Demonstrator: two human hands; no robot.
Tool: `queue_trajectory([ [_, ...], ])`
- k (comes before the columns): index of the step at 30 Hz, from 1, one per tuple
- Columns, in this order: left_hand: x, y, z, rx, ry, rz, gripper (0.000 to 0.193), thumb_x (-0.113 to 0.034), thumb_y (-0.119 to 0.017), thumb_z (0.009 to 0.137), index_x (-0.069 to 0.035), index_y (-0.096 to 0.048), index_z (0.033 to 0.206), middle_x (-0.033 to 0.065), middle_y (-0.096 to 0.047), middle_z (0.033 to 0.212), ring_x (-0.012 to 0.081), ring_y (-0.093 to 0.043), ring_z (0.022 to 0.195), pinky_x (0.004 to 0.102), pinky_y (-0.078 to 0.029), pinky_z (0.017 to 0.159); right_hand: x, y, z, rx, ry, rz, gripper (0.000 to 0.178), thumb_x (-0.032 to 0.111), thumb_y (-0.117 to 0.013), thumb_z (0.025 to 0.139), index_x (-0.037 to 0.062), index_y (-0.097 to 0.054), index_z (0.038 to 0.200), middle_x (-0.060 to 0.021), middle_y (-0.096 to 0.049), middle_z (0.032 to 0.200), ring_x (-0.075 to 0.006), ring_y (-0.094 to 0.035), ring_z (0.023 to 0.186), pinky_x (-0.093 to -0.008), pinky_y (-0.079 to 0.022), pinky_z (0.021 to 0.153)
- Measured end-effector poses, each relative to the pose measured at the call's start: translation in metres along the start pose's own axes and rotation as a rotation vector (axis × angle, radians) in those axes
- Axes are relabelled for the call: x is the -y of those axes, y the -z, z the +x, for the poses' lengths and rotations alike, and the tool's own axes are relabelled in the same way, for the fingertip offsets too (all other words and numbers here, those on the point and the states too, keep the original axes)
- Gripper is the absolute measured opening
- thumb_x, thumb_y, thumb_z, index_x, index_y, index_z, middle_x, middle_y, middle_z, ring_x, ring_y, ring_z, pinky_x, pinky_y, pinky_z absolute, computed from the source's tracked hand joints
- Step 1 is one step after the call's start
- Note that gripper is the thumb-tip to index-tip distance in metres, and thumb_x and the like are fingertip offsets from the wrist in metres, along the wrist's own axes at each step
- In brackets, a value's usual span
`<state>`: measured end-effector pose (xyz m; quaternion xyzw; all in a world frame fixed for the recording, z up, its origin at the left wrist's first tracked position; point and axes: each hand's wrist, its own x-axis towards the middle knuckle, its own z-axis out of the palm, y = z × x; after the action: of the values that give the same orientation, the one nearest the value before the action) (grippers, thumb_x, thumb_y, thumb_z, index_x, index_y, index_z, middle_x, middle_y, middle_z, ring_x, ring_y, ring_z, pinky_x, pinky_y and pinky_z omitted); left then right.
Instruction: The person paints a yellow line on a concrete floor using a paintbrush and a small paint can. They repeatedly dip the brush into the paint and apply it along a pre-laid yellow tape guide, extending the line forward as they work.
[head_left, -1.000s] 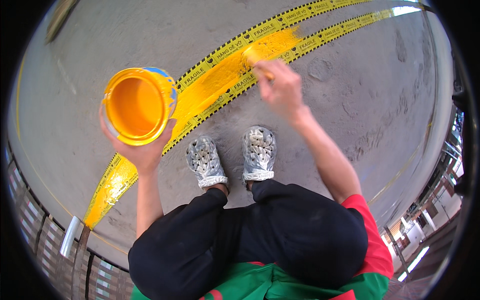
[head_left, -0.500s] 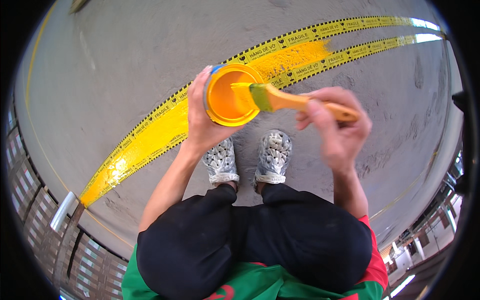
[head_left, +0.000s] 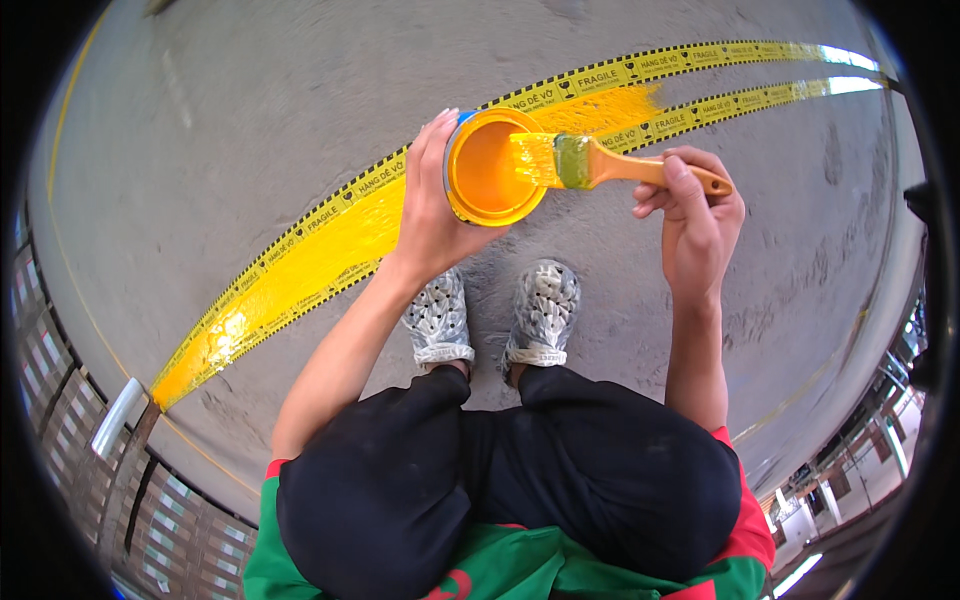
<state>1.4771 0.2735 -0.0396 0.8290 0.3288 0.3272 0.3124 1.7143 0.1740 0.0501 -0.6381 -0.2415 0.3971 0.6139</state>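
right hand pinched brush | left hand gripped can | wet bristles over rim — light wipe seemed smart

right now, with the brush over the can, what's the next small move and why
Probably wipe the brush on the rim of the can: the bristles look thick with glossy yellow paint and overlap that rim, so surplus could come off there before it drips.
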Motion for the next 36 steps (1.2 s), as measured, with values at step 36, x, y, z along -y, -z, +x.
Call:
queue_trajectory([
  [36, -0.014, 0.064, -0.022, -0.252, 0.334, 0.101, 0.119, -0.019, -0.099, 0.056, -0.001, -0.027, 0.15, 0.0152, -0.046, 0.143, 0.0277, -0.048, 0.134, 0.0408, -0.036, 0.115, -0.085, 0.057, 0.067, -0.223, 0.566, -0.941, 0.013, 0.011, -0.067, 0.095, 0.0019, -0.07, 0.103, -0.0131, -0.072, 0.089, -0.0155, -0.068, 0.064, -0.0258, -0.054, 0.048],
])
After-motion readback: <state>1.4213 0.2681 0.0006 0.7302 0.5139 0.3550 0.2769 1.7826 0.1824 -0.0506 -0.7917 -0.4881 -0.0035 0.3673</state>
